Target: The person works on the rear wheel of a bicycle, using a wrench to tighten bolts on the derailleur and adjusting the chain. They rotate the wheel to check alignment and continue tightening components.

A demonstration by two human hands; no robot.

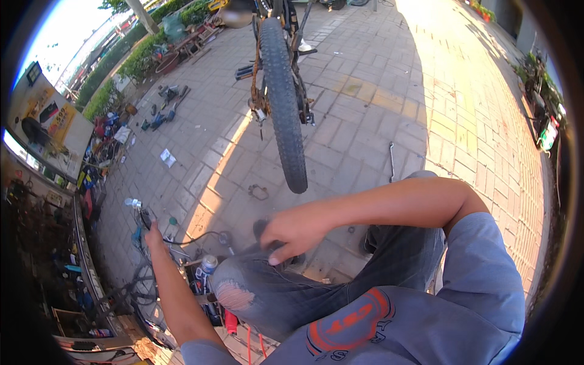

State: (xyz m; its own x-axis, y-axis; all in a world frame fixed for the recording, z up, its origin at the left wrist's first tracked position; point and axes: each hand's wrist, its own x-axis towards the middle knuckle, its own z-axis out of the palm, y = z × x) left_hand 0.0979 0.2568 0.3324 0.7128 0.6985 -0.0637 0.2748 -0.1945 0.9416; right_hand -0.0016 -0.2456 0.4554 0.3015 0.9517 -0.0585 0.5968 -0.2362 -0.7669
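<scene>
My left hand (154, 236) reaches out to the left, closed around a dark, slim object (145, 220). A shiny, pale piece (130, 202) lies just beyond it. My right hand (291, 233) is above my bent knee, its fingers curled. Dark bits show at its fingertips (260, 229); what they belong to is hard to make out. In front of me stands a bicycle, its knobby black tyre (283, 109) pointing towards me. Rusty frame parts and a pedal (244, 72) show beside the wheel.
A wrench (392, 161) lies on the paving to the right. Near my left knee are a spray can (208, 264), a black hose (198, 239) and a small ring-shaped part (258, 191). Tools and parts clutter the left side beside a cabinet (85, 261). A white scrap (167, 158) lies farther off.
</scene>
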